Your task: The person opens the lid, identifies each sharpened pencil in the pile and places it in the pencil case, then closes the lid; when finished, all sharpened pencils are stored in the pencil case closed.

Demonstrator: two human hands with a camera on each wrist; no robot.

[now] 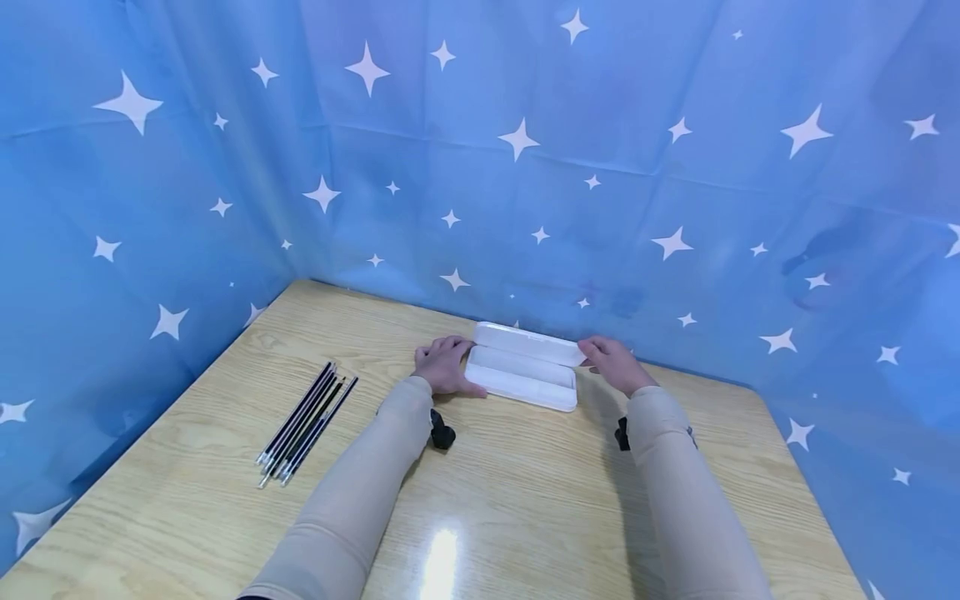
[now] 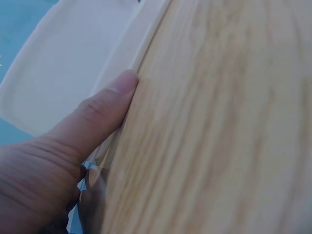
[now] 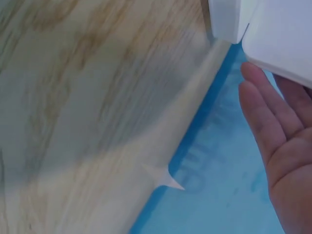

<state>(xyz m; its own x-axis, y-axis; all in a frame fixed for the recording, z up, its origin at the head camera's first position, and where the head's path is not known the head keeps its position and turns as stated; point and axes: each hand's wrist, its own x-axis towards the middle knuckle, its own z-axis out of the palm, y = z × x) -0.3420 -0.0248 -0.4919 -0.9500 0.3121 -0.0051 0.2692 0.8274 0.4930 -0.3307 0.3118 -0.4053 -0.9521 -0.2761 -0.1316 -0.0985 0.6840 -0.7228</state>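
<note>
A white pencil case [image 1: 521, 379] lies at the back of the table with its hinged lid [image 1: 528, 343] tipped up toward the curtain. Its tray looks bare inside. My left hand [image 1: 447, 367] grips the case's left end; in the left wrist view the thumb [image 2: 105, 107] presses along the front edge. At the other end my right hand [image 1: 613, 365] holds the lid's right corner, its fingers [image 3: 263, 109] behind the lid in the right wrist view. The right thumb is hidden there.
Several dark pencils [image 1: 306, 425] lie in a loose, slanted bundle on the wooden table [image 1: 525, 500], left of my left arm. A blue curtain with white stars [image 1: 480, 167] hangs right behind the table's back edge and along its left side.
</note>
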